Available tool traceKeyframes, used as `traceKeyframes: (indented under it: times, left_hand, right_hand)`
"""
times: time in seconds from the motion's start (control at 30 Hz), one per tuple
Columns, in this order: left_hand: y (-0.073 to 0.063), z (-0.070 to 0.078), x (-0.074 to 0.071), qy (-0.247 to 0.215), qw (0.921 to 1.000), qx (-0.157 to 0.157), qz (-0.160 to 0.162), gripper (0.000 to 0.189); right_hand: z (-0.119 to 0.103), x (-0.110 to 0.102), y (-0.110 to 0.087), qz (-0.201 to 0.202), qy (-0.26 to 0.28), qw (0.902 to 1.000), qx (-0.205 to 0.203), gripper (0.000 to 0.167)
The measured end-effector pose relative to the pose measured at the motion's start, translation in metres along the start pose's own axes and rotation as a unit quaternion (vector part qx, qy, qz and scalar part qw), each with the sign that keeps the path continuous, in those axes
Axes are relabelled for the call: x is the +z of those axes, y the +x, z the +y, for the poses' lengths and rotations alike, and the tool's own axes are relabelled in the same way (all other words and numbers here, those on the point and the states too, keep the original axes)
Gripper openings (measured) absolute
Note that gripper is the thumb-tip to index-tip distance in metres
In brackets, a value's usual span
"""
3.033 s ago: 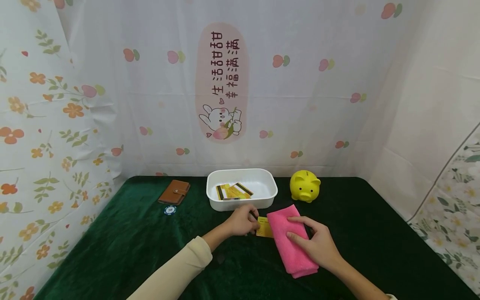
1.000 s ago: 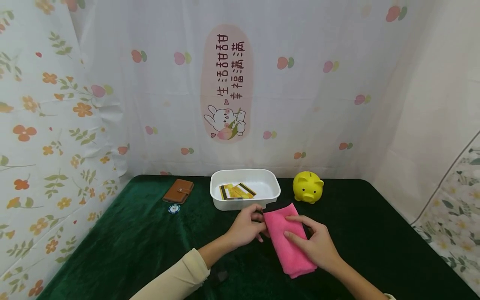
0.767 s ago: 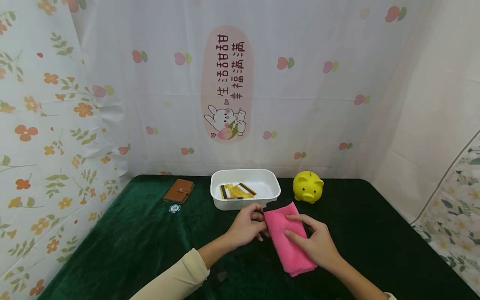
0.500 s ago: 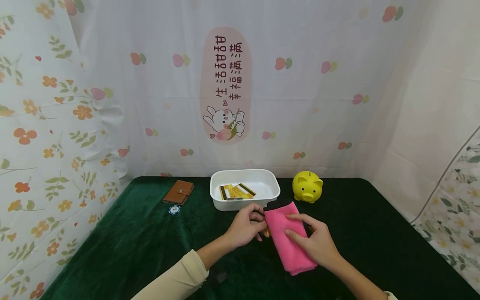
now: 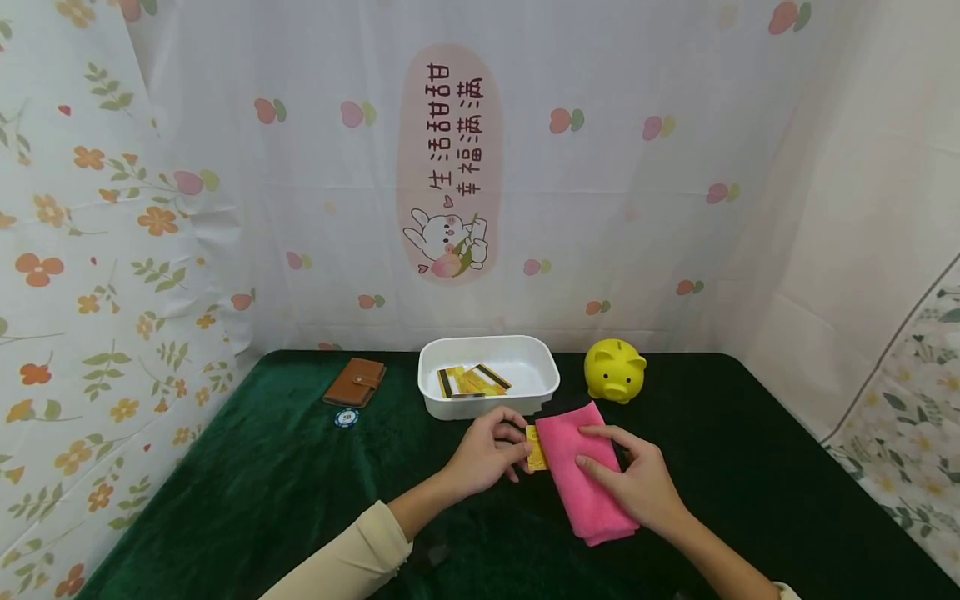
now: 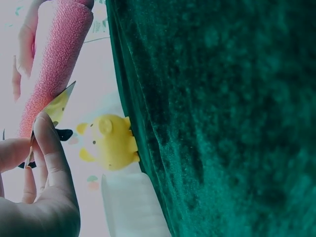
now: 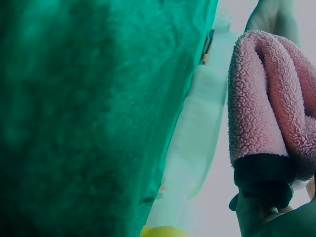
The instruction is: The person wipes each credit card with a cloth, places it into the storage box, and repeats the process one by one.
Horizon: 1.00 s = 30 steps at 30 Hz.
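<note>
In the head view my left hand (image 5: pixel 487 450) pinches the left end of a yellow bank card (image 5: pixel 537 450) between thumb and fingers. The card's right part is hidden in a folded pink cloth (image 5: pixel 581 483) with a dark edge band. My right hand (image 5: pixel 637 475) grips that cloth from its right side, thumb and fingers over its front. From the left wrist, the card (image 6: pixel 58 107) slants out between my fingertips and the cloth (image 6: pixel 61 44). The right wrist view shows the cloth's folds (image 7: pixel 266 98) held above the table.
A white tray (image 5: pixel 487 408) behind my left hand holds several yellow cards (image 5: pixel 472 381) with dark stripes. A yellow piggy bank (image 5: pixel 615 371) stands to its right. To the left lie a brown wallet (image 5: pixel 356 382) and a poker chip (image 5: pixel 347 418) on the green tablecloth (image 5: pixel 285 492).
The card showed beside the cloth three seconds ago, then was almost wholly hidden by it. Now it shows again at the cloth's left edge, the cloth having shifted slightly right.
</note>
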<state>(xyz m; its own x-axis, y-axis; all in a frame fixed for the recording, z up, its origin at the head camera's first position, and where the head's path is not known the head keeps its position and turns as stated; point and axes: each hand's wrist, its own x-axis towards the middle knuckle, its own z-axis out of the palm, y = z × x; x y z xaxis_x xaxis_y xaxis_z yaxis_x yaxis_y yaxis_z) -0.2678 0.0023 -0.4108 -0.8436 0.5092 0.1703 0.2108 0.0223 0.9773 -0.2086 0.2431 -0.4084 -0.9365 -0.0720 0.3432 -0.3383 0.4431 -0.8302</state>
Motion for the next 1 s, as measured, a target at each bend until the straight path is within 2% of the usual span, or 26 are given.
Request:
traceKeyframes:
  times: [0.33, 0.67, 1.0]
  left_hand:
    - [-0.003, -0.003, -0.005, -0.003, 1.0000, -0.008, 0.005, 0.023]
    - [-0.005, -0.006, -0.010, -0.007, 0.9999, 0.001, 0.011, 0.025]
    - [-0.004, -0.008, -0.012, -0.006, 0.9994, -0.016, 0.029, 0.025]
  right_hand:
    - [0.003, 0.001, 0.001, 0.005, -0.013, 0.9999, 0.009, 0.033]
    - [0.004, 0.001, 0.002, 0.008, -0.025, 0.9993, 0.027, 0.034]
    - [0.006, 0.001, 0.004, 0.006, -0.027, 0.9994, 0.021, 0.034]
